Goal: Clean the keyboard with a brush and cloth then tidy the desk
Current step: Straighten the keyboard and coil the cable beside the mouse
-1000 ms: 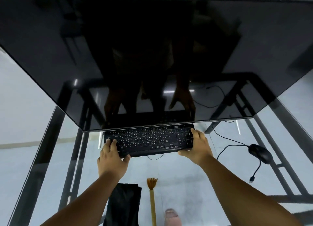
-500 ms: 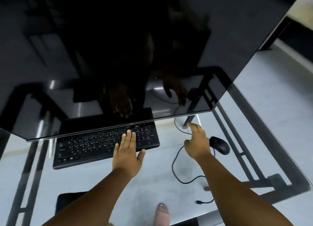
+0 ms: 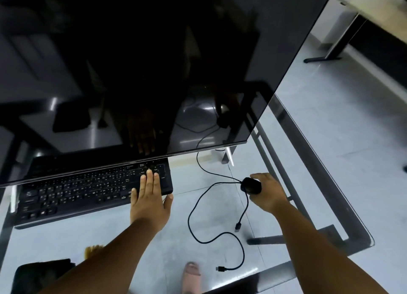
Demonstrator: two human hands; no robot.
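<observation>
- Left of centre, the left hand (image 3: 149, 202) lies flat, fingers straight, on the keyboard (image 3: 88, 190).
- Right of centre, the right hand (image 3: 267, 191) grips the mouse (image 3: 250, 185).

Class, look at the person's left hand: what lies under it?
The left hand rests flat on the right end of the black keyboard, thumb off its edge. The keys beneath the palm and fingers are covered.

Right hand onto the mouse

Our right hand (image 3: 269, 192) left the keyboard (image 3: 92, 190) and now grips the mouse (image 3: 251, 185) beside it.
</observation>
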